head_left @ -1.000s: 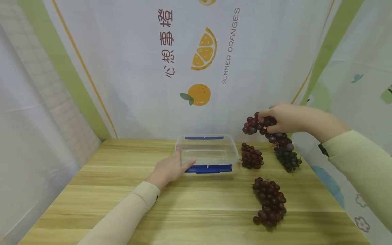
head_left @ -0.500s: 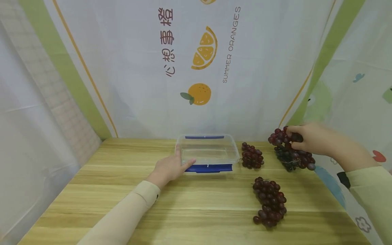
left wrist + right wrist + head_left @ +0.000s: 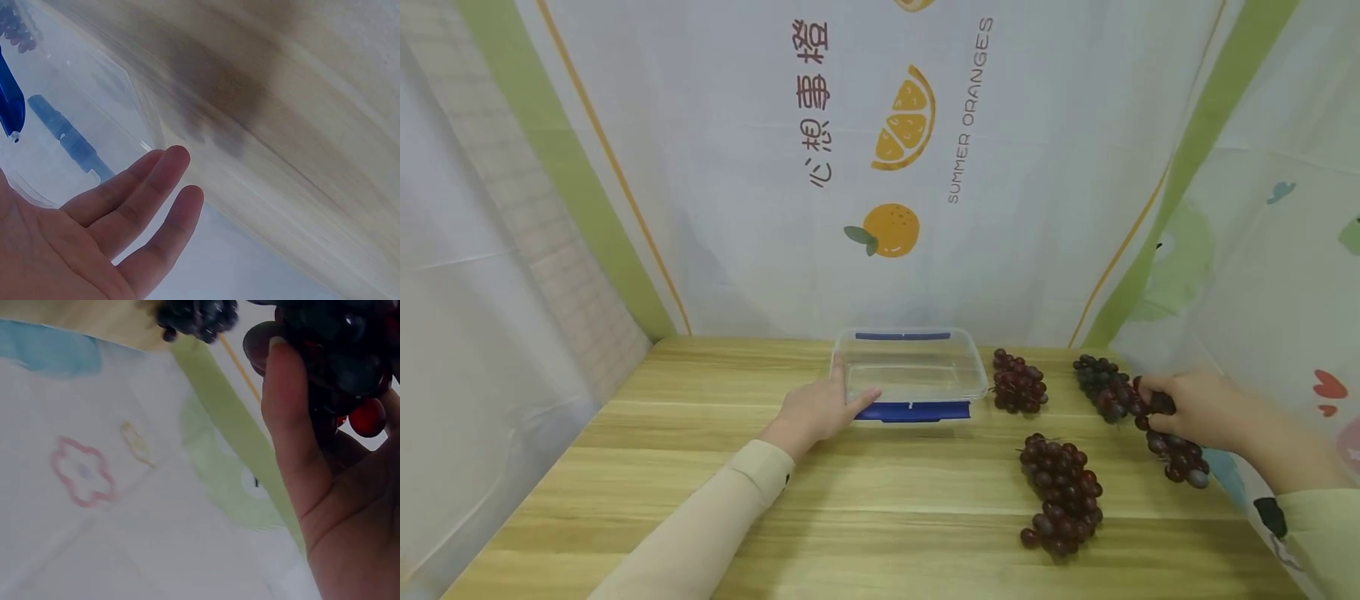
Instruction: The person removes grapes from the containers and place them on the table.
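My right hand [image 3: 1206, 412] grips a bunch of dark red grapes [image 3: 1180, 462] at the table's right side, thumb pressed against the berries [image 3: 331, 344] in the right wrist view. Just left of it, a darker bunch of grapes [image 3: 1099, 385] lies on the table; whether the two bunches touch is unclear. With its thumb on the front rim, my left hand [image 3: 812, 410] rests at the left corner of a clear plastic container [image 3: 917, 393] with blue clips. In the left wrist view several fingers [image 3: 178, 219] stretch out loosely beside the container's wall.
A small bunch of red grapes [image 3: 1018, 382] lies right beside the container. Nearer, a larger curved bunch [image 3: 1060, 496] sits on the wooden table [image 3: 880, 525]. White printed curtains [image 3: 745, 250] hang behind and at both sides.
My right hand has moved right and down with the gripped grapes, from above the back right of the table to its right edge. My left hand and the container have stayed put.
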A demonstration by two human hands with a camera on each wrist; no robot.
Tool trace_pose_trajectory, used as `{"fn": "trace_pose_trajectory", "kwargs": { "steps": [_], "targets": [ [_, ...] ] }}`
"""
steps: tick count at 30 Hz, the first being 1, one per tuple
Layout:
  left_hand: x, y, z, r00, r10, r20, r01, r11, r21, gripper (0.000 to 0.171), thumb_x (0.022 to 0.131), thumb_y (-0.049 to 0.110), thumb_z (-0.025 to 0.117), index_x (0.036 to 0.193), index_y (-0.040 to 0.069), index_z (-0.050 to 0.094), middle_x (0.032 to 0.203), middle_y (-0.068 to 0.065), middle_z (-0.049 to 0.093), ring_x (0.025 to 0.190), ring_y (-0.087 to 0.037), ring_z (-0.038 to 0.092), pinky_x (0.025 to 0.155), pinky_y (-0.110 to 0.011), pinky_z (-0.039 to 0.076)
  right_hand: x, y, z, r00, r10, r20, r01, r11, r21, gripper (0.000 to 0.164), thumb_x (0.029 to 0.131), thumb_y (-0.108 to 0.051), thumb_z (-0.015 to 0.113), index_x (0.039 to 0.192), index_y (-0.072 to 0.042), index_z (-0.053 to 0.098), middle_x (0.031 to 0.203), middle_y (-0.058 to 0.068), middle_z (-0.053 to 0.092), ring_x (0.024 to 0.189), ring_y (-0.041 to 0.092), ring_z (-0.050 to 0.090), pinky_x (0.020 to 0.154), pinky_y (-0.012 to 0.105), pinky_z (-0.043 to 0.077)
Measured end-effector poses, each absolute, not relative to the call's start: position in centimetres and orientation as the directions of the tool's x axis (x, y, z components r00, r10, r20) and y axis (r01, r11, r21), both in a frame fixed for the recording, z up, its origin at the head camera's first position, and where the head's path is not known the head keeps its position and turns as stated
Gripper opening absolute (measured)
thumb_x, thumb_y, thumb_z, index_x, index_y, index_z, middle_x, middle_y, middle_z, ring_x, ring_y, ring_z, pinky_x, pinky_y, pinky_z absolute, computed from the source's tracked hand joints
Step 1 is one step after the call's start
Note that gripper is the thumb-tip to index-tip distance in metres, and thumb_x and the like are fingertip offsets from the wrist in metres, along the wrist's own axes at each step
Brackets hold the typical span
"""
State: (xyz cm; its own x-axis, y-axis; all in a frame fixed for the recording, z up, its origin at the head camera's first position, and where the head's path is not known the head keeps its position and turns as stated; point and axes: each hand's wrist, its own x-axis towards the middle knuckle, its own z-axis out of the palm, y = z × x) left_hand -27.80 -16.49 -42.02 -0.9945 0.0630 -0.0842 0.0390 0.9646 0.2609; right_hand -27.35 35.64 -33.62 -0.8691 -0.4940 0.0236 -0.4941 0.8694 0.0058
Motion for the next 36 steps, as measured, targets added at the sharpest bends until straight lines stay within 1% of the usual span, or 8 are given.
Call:
{"fn": "trace_pose_trajectory", "kwargs": {
  "steps": [1, 4, 7, 8, 12, 21, 28, 36],
  "targets": [
    [-27.8, -16.5, -42.0, -0.994, 0.063, -0.085, 0.039, 0.965, 0.260, 0.115, 0.098, 0.088, 0.030, 0.171, 0.007, -0.006, 0.065, -0.004, 0.062, 0.046, -0.017, 0.043, 0.044, -0.029, 0.029, -27.2, 35.9, -34.1, -0.873, -0.487, 0.023, -0.487, 0.873, 0.012, 0.022, 0.090, -0.020, 0.082, 0.099, -0.016, 0.062, 0.066, -0.010, 0.055, 0.051, 0.006, 0.041, 0.059, 0.034, 0.043],
    [-27.9, -16.5, -42.0, -0.995, 0.066, -0.081, 0.043, 0.966, 0.257, 0.117, 0.097, 0.090, 0.028, 0.171, 0.006, -0.006, 0.065, -0.004, 0.062, 0.047, -0.018, 0.047, 0.045, -0.030, 0.030, -26.8, 36.6, -35.3, -0.888, -0.460, -0.009, -0.460, 0.888, -0.027, 0.022, 0.091, -0.020, 0.081, 0.096, -0.019, 0.060, 0.065, -0.008, 0.052, 0.050, 0.006, 0.041, 0.058, 0.035, 0.043],
    [-27.9, -16.5, -41.9, -0.995, 0.072, -0.074, 0.051, 0.966, 0.255, 0.117, 0.097, 0.090, 0.028, 0.171, 0.006, -0.005, 0.066, -0.003, 0.062, 0.048, -0.019, 0.051, 0.045, -0.030, 0.031, -26.5, 37.1, -36.4, -0.888, -0.460, -0.013, -0.459, 0.887, -0.058, 0.025, 0.090, -0.017, 0.082, 0.092, -0.020, 0.057, 0.068, -0.008, 0.051, 0.052, 0.004, 0.041, 0.057, 0.031, 0.043],
    [-28.0, -16.5, -41.8, -0.995, 0.073, -0.072, 0.052, 0.966, 0.254, 0.116, 0.097, 0.089, 0.028, 0.171, 0.006, -0.004, 0.065, -0.003, 0.062, 0.048, -0.019, 0.052, 0.045, -0.030, 0.031, -26.4, 37.2, -36.7, -0.888, -0.459, -0.023, -0.456, 0.886, -0.082, 0.025, 0.090, -0.016, 0.082, 0.092, -0.019, 0.057, 0.070, -0.008, 0.051, 0.052, 0.003, 0.041, 0.054, 0.025, 0.036],
    [-28.0, -16.4, -41.8, -0.995, 0.072, -0.075, 0.050, 0.966, 0.254, 0.112, 0.100, 0.084, 0.033, 0.171, 0.005, -0.004, 0.065, -0.004, 0.062, 0.050, -0.021, 0.056, 0.045, -0.031, 0.032, -26.1, 37.4, -37.6, -0.888, -0.460, -0.016, -0.457, 0.886, -0.078, 0.028, 0.088, -0.016, 0.083, 0.090, -0.020, 0.056, 0.072, -0.007, 0.052, 0.056, 0.004, 0.041, 0.055, 0.024, 0.036],
    [-27.9, -16.4, -41.7, -0.994, 0.069, -0.083, 0.046, 0.966, 0.253, 0.110, 0.102, 0.081, 0.034, 0.171, 0.005, -0.003, 0.065, -0.005, 0.063, 0.048, -0.020, 0.052, 0.045, -0.031, 0.031, -26.0, 37.5, -38.8, -0.884, -0.467, -0.006, -0.466, 0.882, -0.065, 0.033, 0.084, -0.016, 0.085, 0.087, -0.021, 0.053, 0.072, -0.007, 0.051, 0.061, 0.005, 0.043, 0.057, 0.025, 0.038],
    [-28.0, -16.5, -41.9, -0.995, 0.061, -0.075, 0.040, 0.966, 0.256, 0.111, 0.101, 0.082, 0.035, 0.172, 0.006, -0.002, 0.081, -0.008, 0.071, 0.052, -0.022, 0.059, 0.046, -0.032, 0.034, -26.0, 37.7, -39.9, -0.884, -0.467, -0.024, -0.464, 0.882, -0.088, 0.033, 0.083, -0.015, 0.085, 0.086, -0.022, 0.054, 0.069, -0.009, 0.049, 0.057, 0.003, 0.041, 0.055, 0.024, 0.036],
    [-28.0, -16.6, -42.1, -0.995, 0.060, -0.084, 0.037, 0.967, 0.253, 0.114, 0.098, 0.087, 0.030, 0.172, 0.007, -0.004, 0.068, -0.005, 0.062, 0.049, -0.021, 0.053, 0.046, -0.031, 0.031, -26.1, 37.6, -40.6, -0.890, -0.453, -0.055, -0.443, 0.887, -0.131, 0.030, 0.084, -0.014, 0.084, 0.090, -0.021, 0.055, 0.069, -0.008, 0.051, 0.057, 0.004, 0.042, 0.056, 0.025, 0.037]
  ]
}}
